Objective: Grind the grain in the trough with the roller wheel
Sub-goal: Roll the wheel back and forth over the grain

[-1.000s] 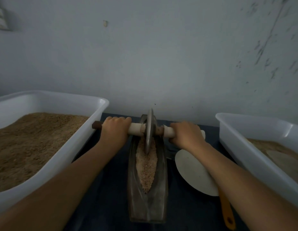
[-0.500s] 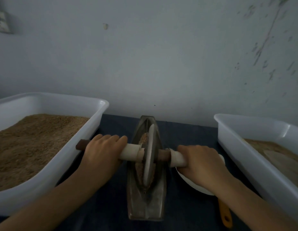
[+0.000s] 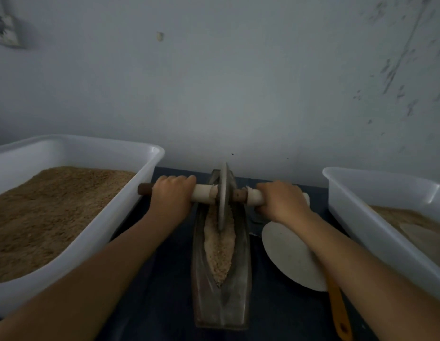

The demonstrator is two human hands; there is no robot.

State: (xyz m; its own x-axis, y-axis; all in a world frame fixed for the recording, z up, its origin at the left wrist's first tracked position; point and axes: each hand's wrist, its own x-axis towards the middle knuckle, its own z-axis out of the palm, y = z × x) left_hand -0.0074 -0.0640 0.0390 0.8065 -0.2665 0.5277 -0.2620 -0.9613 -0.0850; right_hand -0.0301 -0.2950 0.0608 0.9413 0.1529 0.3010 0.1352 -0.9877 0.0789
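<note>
While both of our hands grip the axle, the left hand point(image 3: 171, 196) and right hand point(image 3: 280, 203) each curled round a pale handle, the roller wheel point(image 3: 223, 198) stands upright at the far end of the narrow metal trough point(image 3: 220, 308) on the dark counter point(image 3: 162, 303). Grain point(image 3: 220, 252) lies heaped along the channel. We judge that uneven pressure could tilt the wheel over the rim, spilling grain, or rock the trough toward the pale round scoop point(image 3: 290, 257) just to its right.
</note>
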